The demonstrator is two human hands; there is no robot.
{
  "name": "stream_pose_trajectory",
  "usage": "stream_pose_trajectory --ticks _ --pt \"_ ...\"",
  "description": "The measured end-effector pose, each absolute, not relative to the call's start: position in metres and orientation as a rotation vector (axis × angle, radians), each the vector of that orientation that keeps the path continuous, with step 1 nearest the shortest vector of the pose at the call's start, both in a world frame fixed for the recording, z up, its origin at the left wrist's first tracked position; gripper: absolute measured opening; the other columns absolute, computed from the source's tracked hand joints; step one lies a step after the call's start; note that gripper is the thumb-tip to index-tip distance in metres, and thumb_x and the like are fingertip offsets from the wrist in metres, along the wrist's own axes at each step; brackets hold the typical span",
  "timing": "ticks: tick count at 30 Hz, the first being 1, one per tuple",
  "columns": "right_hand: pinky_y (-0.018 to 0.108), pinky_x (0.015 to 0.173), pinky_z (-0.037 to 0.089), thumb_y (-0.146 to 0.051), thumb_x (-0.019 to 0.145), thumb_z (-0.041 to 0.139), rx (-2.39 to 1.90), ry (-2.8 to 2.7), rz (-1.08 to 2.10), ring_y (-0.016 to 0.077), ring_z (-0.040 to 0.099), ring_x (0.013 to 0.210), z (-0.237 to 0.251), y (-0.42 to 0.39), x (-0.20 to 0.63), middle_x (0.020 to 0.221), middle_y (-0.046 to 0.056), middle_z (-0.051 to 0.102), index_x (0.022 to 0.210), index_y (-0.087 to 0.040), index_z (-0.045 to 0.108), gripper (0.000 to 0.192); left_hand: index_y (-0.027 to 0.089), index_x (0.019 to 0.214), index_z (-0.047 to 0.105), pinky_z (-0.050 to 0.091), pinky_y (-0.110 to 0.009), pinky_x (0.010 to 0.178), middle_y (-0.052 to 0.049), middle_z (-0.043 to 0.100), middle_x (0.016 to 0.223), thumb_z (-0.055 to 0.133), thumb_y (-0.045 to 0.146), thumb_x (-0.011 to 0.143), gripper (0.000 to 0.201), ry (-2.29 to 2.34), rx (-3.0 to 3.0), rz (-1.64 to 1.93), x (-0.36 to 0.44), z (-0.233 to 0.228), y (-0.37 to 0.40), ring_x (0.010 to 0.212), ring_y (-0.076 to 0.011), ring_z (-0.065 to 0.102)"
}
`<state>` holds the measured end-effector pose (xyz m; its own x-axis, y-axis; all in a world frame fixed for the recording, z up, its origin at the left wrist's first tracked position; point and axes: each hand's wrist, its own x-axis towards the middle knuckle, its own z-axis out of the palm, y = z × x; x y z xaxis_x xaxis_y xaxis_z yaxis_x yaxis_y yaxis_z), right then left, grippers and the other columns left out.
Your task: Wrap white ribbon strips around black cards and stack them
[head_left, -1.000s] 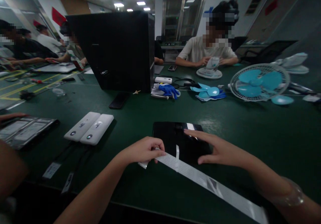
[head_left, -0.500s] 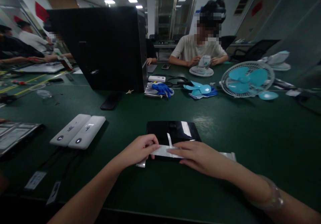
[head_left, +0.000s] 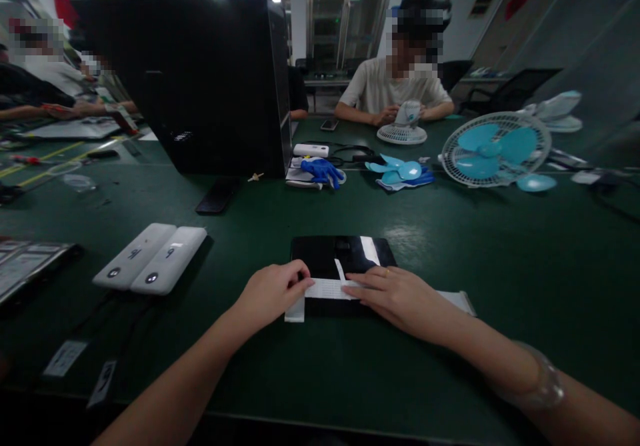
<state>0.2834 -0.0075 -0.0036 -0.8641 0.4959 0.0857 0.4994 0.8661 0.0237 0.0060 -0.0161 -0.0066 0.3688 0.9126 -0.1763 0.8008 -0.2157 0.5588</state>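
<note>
A white flat ribbon cable (head_left: 325, 289) with fine lines along it lies across the front of a flat black device (head_left: 315, 254). My left hand (head_left: 270, 294) pinches the ribbon at its left fold, where a short end hangs down toward me. My right hand (head_left: 400, 299) rests with stretched fingers on the ribbon's middle, pressing it flat. Beyond that hand the ribbon's right end sticks out over the table. A narrow white strip (head_left: 340, 269) stands up from the ribbon between my hands, and a white patch shows on the device's right part.
Two white power banks (head_left: 169, 259) with cables and tags lie at the left. Behind are a phone (head_left: 217, 196), keys (head_left: 255, 177), a tall black computer case (head_left: 200, 86) and blue gloves (head_left: 323, 171). Fan parts (head_left: 493, 149) lie at the right. A co-worker (head_left: 395, 93) handles a small fan opposite.
My left fingers have shifted slightly left and up along the ribbon. Its left end now hangs down flatter and more visible. The right hand stays on the ribbon; the view has tilted slightly downward.
</note>
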Motion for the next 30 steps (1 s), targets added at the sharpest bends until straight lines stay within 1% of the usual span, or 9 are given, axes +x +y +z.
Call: stream_pose_trajectory --ticks 4,7,10,12,16,20,25,28,30 --pt "0.039 0.083 0.051 -0.017 0.091 0.05 -0.783 -2.97 -0.119 0.0213 0.057 0.106 -0.005 -0.009 0.282 0.13 0.004 0.057 0.131 -0.027 0.054 0.042 0.024 0.114 0.054 0.034 -0.024 0.052 0.004 0.062 0.071 0.047 0.043 0.092 0.03 1.574 2.169 0.169 0.011 -0.01 -0.017 0.061 -0.0137 0.057" --pt "0.04 0.084 0.05 -0.021 0.093 0.049 -0.809 -2.951 -0.11 0.0212 0.056 0.106 -0.006 -0.009 0.281 0.129 0.004 0.057 0.13 -0.028 0.056 0.038 0.026 0.117 0.053 0.034 -0.023 0.051 0.003 0.061 0.072 0.046 0.044 0.092 0.031 1.614 2.22 0.089 0.014 -0.013 -0.017 0.061 -0.0143 0.057" --pt "0.043 0.091 0.047 -0.033 0.095 0.048 -0.844 -2.923 -0.08 0.0226 0.053 0.112 -0.004 -0.01 0.278 0.13 0.004 0.055 0.127 -0.029 0.058 0.034 0.027 0.118 0.052 0.033 -0.023 0.05 0.002 0.062 0.072 0.045 0.047 0.092 0.033 1.647 2.242 0.046 0.015 -0.014 -0.017 0.061 -0.0155 0.058" --pt "0.047 0.098 0.043 -0.041 0.094 0.049 -0.837 -2.91 -0.072 0.0245 0.048 0.12 -0.001 -0.011 0.277 0.133 0.005 0.053 0.125 -0.028 0.06 0.035 0.027 0.118 0.052 0.033 -0.023 0.049 0.002 0.062 0.072 0.045 0.049 0.091 0.035 1.677 2.225 0.031 0.015 -0.013 -0.016 0.061 -0.0161 0.059" --pt "0.05 0.108 0.033 -0.044 0.092 0.052 -0.818 -2.899 -0.088 0.0256 0.041 0.129 0.002 -0.012 0.274 0.136 0.005 0.05 0.121 -0.028 0.064 0.035 0.027 0.118 0.052 0.034 -0.023 0.049 0.001 0.063 0.072 0.047 0.053 0.089 0.039 1.721 2.181 0.049 0.016 -0.012 -0.016 0.063 -0.0169 0.06" --pt "0.052 0.11 0.029 -0.043 0.092 0.052 -0.829 -2.885 -0.102 0.0256 0.04 0.13 0.0 -0.012 0.274 0.138 0.004 0.049 0.12 -0.029 0.064 0.034 0.026 0.111 0.054 0.031 -0.024 0.049 0.003 0.062 0.068 0.053 0.06 0.083 0.044 1.803 2.151 0.194 0.012 -0.01 -0.014 0.06 -0.0168 0.059" --pt "0.054 0.111 0.024 -0.038 0.094 0.049 -0.786 -2.883 -0.093 0.024 0.041 0.13 -0.003 -0.008 0.279 0.137 0.002 0.05 0.123 -0.031 0.061 0.033 0.024 0.102 0.056 0.028 -0.024 0.048 0.006 0.054 0.058 0.045 0.056 0.09 0.036 1.942 2.062 0.561 0.004 -0.007 -0.013 0.052 -0.013 0.053" --pt "0.054 0.114 0.018 -0.037 0.094 0.047 -0.813 -2.841 -0.096 0.023 0.038 0.132 -0.002 -0.005 0.284 0.142 0.003 0.045 0.134 -0.029 0.052 0.04 0.023 0.102 0.057 0.028 -0.023 0.047 0.006 0.053 0.056 0.043 0.055 0.091 0.037 1.924 2.044 0.658 0.001 -0.005 -0.014 0.05 -0.0126 0.051" --pt "0.054 0.115 0.016 -0.042 0.093 0.049 -0.846 -2.849 -0.025 0.0235 0.035 0.134 -0.002 -0.002 0.288 0.145 0.003 0.041 0.141 -0.028 0.043 0.051 0.022 0.102 0.058 0.028 -0.023 0.047 0.006 0.053 0.056 0.042 0.054 0.092 0.037 1.891 2.038 0.681 0.001 -0.004 -0.015 0.05 -0.0125 0.051"
